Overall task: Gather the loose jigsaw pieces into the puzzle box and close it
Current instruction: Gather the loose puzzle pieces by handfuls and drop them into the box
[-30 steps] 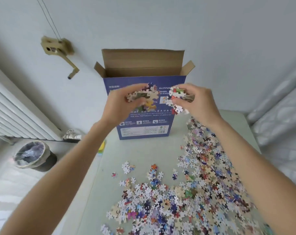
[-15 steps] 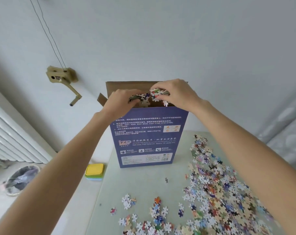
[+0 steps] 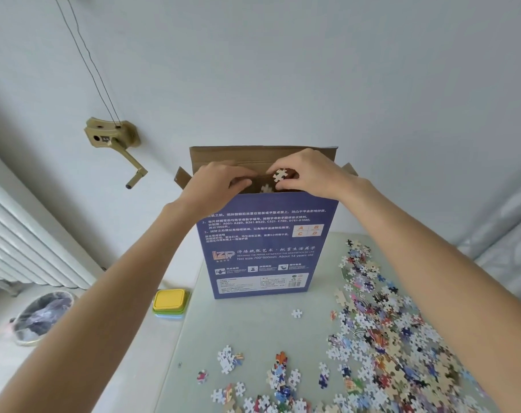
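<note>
Dropping pieces: both hands, left hand (image 3: 220,183) and right hand (image 3: 307,174), over the upright blue cardboard puzzle box (image 3: 260,248); right pinches a white jigsaw piece (image 3: 280,175), left's grip unclear. Loose pile (image 3: 387,338) near-right on table (image 3: 253,332).

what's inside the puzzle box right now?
Through the open top of the puzzle box, only one white jigsaw piece shows, below both hands; the right hand pinches another white piece. The front wall hides everything deeper.

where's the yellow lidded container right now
In the head view the yellow lidded container sits low on the left, just off the table's left edge, beside the blue puzzle box's bottom-left corner and under the left forearm.
</note>
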`<state>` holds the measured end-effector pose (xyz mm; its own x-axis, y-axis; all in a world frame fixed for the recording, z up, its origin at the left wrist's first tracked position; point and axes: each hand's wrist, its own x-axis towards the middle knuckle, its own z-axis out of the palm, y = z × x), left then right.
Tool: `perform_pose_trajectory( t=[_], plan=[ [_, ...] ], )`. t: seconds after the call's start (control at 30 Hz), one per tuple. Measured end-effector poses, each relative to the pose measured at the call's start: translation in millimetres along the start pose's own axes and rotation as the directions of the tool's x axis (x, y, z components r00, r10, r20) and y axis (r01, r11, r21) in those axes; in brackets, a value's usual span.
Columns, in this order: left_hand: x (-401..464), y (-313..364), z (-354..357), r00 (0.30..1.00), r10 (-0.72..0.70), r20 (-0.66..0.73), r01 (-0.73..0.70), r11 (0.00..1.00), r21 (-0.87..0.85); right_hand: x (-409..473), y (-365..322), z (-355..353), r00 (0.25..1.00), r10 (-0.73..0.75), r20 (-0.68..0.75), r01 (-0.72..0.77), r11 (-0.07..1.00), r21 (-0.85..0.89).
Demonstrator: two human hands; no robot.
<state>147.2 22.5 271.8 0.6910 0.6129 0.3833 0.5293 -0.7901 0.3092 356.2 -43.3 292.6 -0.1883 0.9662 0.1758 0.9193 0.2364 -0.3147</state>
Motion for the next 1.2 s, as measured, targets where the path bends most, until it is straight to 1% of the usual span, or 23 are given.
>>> perform_pose_trajectory(
  t=[0.13,0.2,0.27,0.33,0.4,0.47,0.53,0.6,0.67,0.73,0.77,0.83,0.87,0.9,0.93,0.97,1.03,1.1,1.13,1.2],
  plan=[
    [-4.8,-0.3,2.7,0.997,0.019,-0.073,-0.015,0.999,0.05,-3.6,-1.9,4.8,0.996,0.002,-0.087,-0.002,1.0,0.007],
    [-10.2,2.4,4.3,0.984,0.089,-0.155,-0.074,0.992,0.1,-6.6,-3.4,7.6,0.994,0.026,-0.109,-0.027,1.0,-0.006],
    [-16.8,5.1,6.5,0.947,0.182,-0.263,-0.146,0.977,0.153,-10.1,-4.1,10.3,0.988,0.037,-0.149,-0.04,0.999,-0.017],
    [-25.0,7.6,10.7,0.908,0.239,-0.345,-0.186,0.966,0.179,-14.2,-3.8,13.6,0.97,0.067,-0.232,-0.066,0.998,0.011],
    [-33.9,10.0,16.7,0.877,0.269,-0.399,-0.218,0.961,0.171,-18.3,-3.8,17.6,0.939,0.114,-0.325,-0.101,0.993,0.054],
    [-42.4,13.5,22.1,0.861,0.281,-0.424,-0.235,0.959,0.158,-20.9,-4.5,21.1,0.911,0.142,-0.388,-0.125,0.99,0.07],
    [-51.6,18.8,26.7,0.871,0.256,-0.418,-0.214,0.966,0.146,-23.4,-6.3,23.0,0.899,0.16,-0.408,-0.154,0.987,0.047],
    [-64.1,26.7,31.3,0.891,0.187,-0.413,-0.168,0.982,0.083,-33.2,-11.4,25.7,0.884,0.134,-0.448,-0.131,0.991,0.039],
    [-82.2,33.6,40.8,0.915,0.078,-0.396,-0.095,0.995,-0.025,-53.8,-18.7,34.3,0.846,0.073,-0.529,-0.058,0.997,0.045],
    [-109.0,35.7,60.3,0.953,-0.067,-0.296,0.021,0.988,-0.156,-87.0,-26.3,58.6,0.817,0.042,-0.575,-0.017,0.999,0.049],
    [-123.8,34.0,73.0,0.968,-0.14,-0.208,0.095,0.972,-0.213,-106.0,-28.9,76.5,0.826,0.047,-0.561,-0.018,0.998,0.057],
    [-153.8,26.1,102.6,0.962,-0.272,0.005,0.262,0.921,-0.288,-141.9,-29.3,118.7,0.887,0.085,-0.453,-0.048,0.995,0.093],
    [-169.9,21.6,117.3,0.937,-0.325,0.126,0.348,0.893,-0.286,-159.5,-28.5,141.1,0.925,0.124,-0.358,-0.087,0.989,0.118],
    [-183.6,16.6,130.9,0.897,-0.373,0.236,0.427,0.871,-0.245,-174.7,-25.8,161.7,0.953,0.179,-0.243,-0.148,0.979,0.139],
    [-197.8,11.5,145.5,0.844,-0.421,0.331,0.494,0.852,-0.175,-188.7,-21.5,182.0,0.966,0.233,-0.112,-0.216,0.966,0.145],
    [-211.6,6.8,159.1,0.787,-0.469,0.402,0.546,0.832,-0.098,-201.2,-15.2,201.6,0.961,0.276,0.005,-0.274,0.952,0.136],
    [-235.4,-0.5,180.4,0.681,-0.544,0.49,0.612,0.79,0.025,-218.7,-2.3,230.7,0.927,0.338,0.162,-0.358,0.927,0.109],
    [-253.5,-4.8,195.5,0.594,-0.598,0.538,0.647,0.752,0.122,-223.7,10.3,252.2,0.89,0.38,0.251,-0.413,0.906,0.091],
    [-260.2,-6.2,200.8,0.572,-0.609,0.55,0.648,0.747,0.153,-222.4,16.7,261.2,0.876,0.393,0.28,-0.429,0.9,0.08],
    [-270.0,-8.1,210.3,0.561,-0.608,0.562,0.633,0.753,0.183,-215.9,29.4,279.4,0.844,0.424,0.329,-0.464,0.884,0.051]
  ],
)
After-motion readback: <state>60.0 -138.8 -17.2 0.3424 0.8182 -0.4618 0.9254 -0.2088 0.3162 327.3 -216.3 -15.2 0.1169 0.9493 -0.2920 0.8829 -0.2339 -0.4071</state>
